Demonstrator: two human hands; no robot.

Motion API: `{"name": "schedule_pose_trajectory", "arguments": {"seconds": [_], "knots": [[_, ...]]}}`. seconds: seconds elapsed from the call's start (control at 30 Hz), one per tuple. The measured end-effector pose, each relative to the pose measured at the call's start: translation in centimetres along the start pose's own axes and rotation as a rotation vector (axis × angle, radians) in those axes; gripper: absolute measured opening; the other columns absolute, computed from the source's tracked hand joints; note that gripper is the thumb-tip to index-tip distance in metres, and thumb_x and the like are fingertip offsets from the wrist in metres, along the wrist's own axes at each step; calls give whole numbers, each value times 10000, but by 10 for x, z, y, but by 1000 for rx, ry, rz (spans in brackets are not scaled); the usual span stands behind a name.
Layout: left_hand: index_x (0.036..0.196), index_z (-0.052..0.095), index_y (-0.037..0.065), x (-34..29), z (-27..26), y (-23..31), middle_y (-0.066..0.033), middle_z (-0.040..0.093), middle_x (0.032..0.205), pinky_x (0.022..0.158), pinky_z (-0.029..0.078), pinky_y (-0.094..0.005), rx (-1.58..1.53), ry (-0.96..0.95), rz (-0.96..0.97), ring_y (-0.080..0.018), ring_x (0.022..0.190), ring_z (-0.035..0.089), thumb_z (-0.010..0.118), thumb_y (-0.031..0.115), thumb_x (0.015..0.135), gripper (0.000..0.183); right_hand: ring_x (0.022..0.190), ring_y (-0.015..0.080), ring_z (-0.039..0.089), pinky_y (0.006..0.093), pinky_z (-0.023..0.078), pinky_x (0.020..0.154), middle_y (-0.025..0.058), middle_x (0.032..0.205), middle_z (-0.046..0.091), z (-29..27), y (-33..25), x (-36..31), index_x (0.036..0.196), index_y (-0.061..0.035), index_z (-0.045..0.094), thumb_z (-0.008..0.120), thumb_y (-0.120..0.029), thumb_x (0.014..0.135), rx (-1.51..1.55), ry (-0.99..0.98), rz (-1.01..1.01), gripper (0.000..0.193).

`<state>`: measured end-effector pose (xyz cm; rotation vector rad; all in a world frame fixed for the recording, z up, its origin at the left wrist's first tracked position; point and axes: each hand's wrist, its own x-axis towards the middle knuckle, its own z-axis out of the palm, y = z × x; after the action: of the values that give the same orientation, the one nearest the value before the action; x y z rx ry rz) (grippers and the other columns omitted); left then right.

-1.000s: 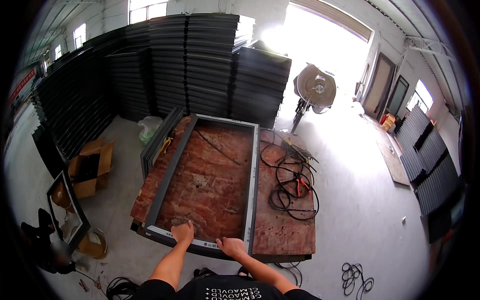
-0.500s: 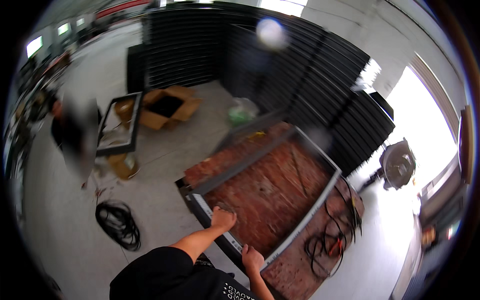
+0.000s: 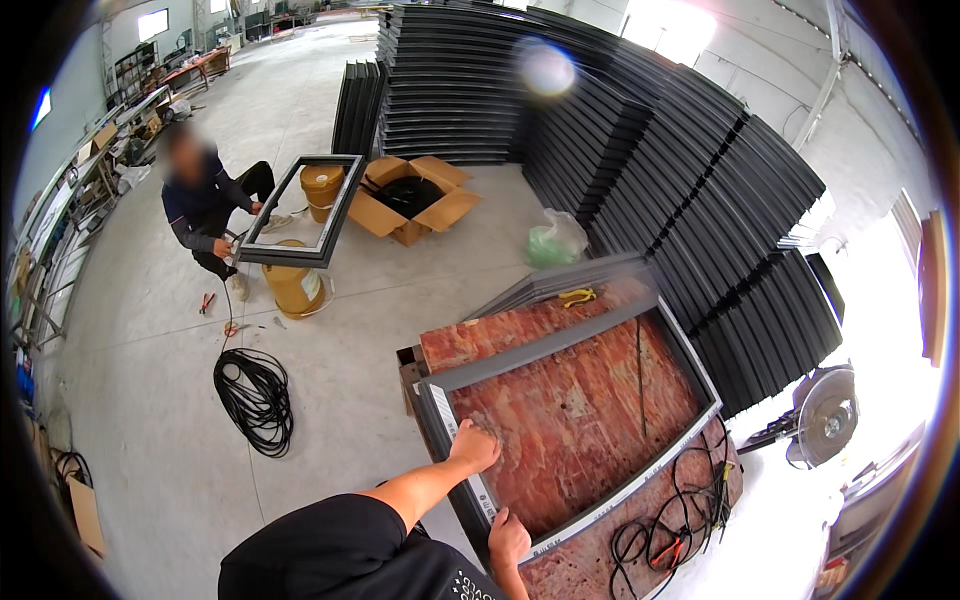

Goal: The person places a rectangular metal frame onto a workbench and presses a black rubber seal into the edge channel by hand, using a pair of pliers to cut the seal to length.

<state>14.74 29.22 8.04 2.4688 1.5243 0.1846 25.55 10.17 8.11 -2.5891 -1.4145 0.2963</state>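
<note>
A large dark grey rectangular metal frame (image 3: pixel 600 500) with pale labelled strips along its rails lies on a worn red-brown board tabletop (image 3: pixel 570 400). My left hand (image 3: pixel 475 447) is a closed fist at the inner edge of the near rail; whatever it pinches is hidden by the fingers. Closer to my body, my right hand (image 3: pixel 510 538) is closed on the same rail beside the near right corner, thumb upward. A yellow-handled tool (image 3: pixel 577 297) rests on the board beyond the far left rail.
Tangled black cables (image 3: pixel 665 525) lie at the table's right. Tall stacks of dark frames (image 3: pixel 640 150) stand behind, with a floor fan (image 3: pixel 825 418) at right. To the left are a coiled cable (image 3: pixel 252 402), an open carton (image 3: pixel 410 205), yellow buckets (image 3: pixel 293 280) and a crouching person (image 3: pixel 205 205) holding another frame.
My view has swung, so the table and frame sit further right and lower, and the picture is sharper. Both hands stay at the near rail, closed, with little visible shift along it.
</note>
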Motion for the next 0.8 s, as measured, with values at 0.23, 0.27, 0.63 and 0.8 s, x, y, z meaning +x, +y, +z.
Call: {"name": "schedule_pose_trajectory", "arguments": {"seconds": [0.23, 0.27, 0.63, 0.8], "knots": [[708, 689, 120, 2, 2, -5, -68, 691, 763, 883, 347, -408, -53, -33, -8, -227, 794, 639, 471, 310, 903, 349, 647, 413, 646, 510, 508, 620, 216, 695, 658, -14, -12, 0, 741, -48, 680, 429, -407, 958, 26, -39, 2, 489], [707, 690, 124, 1, 1, -4, -68, 692, 764, 883, 348, -405, -54, -22, -10, -227, 796, 640, 472, 312, 902, 348, 645, 412, 646, 510, 509, 619, 215, 693, 657, -19, -15, -1, 737, -49, 677, 430, -405, 958, 28, -38, -6, 486], [683, 682, 101, 2, 4, -3, -78, 693, 749, 842, 374, -396, -73, -7, -41, -236, 779, 652, 479, 310, 892, 359, 662, 414, 647, 513, 507, 622, 214, 711, 663, -13, -13, -1, 759, -46, 680, 435, -391, 959, 34, -45, -8, 468], [682, 680, 104, 2, 0, -3, -87, 696, 741, 804, 391, -400, -101, -35, -28, -249, 742, 657, 479, 312, 886, 353, 668, 419, 646, 515, 506, 626, 219, 716, 662, -17, -14, 0, 761, -41, 688, 426, -391, 962, 21, -69, 0, 482]]}}
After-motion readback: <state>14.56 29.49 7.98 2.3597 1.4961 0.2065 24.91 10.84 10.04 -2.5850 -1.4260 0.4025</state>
